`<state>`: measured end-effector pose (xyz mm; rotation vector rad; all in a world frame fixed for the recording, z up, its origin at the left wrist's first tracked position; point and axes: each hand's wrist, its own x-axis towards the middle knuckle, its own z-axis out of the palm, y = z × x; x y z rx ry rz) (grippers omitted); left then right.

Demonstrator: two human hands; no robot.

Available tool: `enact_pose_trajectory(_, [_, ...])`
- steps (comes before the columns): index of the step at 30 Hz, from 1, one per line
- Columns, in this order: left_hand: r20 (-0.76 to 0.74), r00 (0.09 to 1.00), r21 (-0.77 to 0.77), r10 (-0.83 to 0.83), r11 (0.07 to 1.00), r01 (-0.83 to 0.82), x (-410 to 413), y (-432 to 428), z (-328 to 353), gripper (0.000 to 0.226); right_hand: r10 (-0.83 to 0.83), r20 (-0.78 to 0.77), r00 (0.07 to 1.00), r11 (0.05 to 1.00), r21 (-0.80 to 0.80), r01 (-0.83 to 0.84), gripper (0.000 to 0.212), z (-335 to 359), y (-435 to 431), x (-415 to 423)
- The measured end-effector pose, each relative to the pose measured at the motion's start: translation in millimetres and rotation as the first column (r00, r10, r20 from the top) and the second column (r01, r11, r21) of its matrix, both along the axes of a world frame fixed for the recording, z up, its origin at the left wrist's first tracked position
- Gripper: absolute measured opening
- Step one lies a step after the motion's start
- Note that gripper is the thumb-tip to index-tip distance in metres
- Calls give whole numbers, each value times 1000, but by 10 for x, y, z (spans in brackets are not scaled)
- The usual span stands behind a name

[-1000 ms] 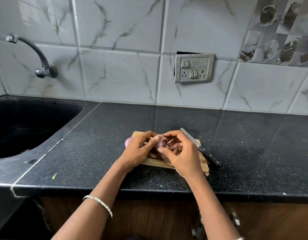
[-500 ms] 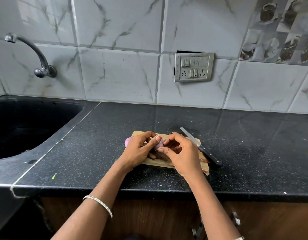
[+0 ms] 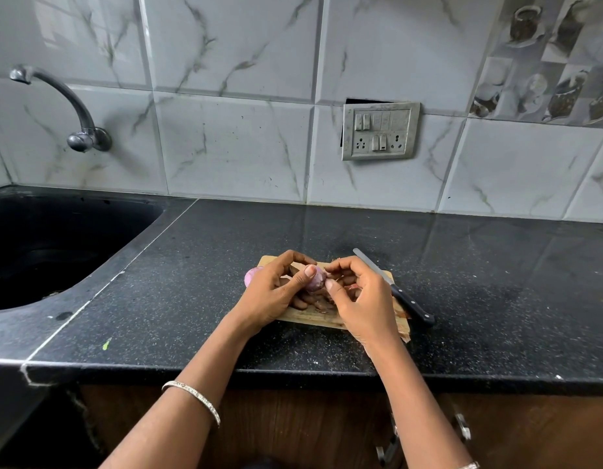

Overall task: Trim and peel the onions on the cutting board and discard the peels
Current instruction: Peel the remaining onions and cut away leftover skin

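Looking into the sink (image 3: 56,252) at nine o'clock from the board, can you see anything in it?

Its basin is dark and I cannot tell what lies inside. A curved tap (image 3: 61,96) is fixed to the tiled wall above it.

And the cutting board (image 3: 313,318)?

It lies flat on the black counter (image 3: 191,299), near the front edge. On it are a second onion (image 3: 252,275) at its nine o'clock corner, and brown peels (image 3: 403,328) that spill past its four o'clock corner. A knife (image 3: 394,289) lies along the three o'clock side, with the blade pointing to eleven o'clock and the black handle out on the counter.

How does the onion (image 3: 315,282) being worked look?

It is small and pale purple-pink, with smooth, glossy flesh showing. It is held just above the middle of the board, between the two hands. The second onion is the same pink and is mostly hidden behind the left hand (image 3: 273,299).

What about the fingers?

The left hand's fingers (image 3: 308,270) are curled round the onion from nine o'clock, with the thumb pressed on top. The right hand (image 3: 361,299) comes in from three o'clock, its thumb and forefinger closed in a pinch at the onion's right end. Whether they hold skin or the bulb itself is too small to tell. The other fingers are bent loosely beneath.

Is there anything else?

There is a bracelet (image 3: 191,397) on the left wrist, and a switch panel (image 3: 379,130) on the wall at twelve o'clock.
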<state>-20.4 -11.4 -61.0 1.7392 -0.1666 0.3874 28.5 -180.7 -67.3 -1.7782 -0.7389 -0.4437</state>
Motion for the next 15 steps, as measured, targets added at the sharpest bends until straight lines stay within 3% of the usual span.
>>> enact_pose_trajectory(7, [-13, 1000, 8, 12, 1000, -12, 16, 9, 13, 32, 32, 97, 995, 996, -82, -24, 28, 7, 16, 3])
enact_pose_trajectory(11, [-60, 998, -48, -1, 999, -2, 21, 0, 25, 39, -6, 85, 996, 1000, -10, 7, 24, 12, 23, 4])
enact_pose_trajectory(15, [-53, 997, -43, -51, 998, 48, 34, 28, 8, 29, -9, 81, 997, 1000, 11, 8, 23, 13, 25, 3])
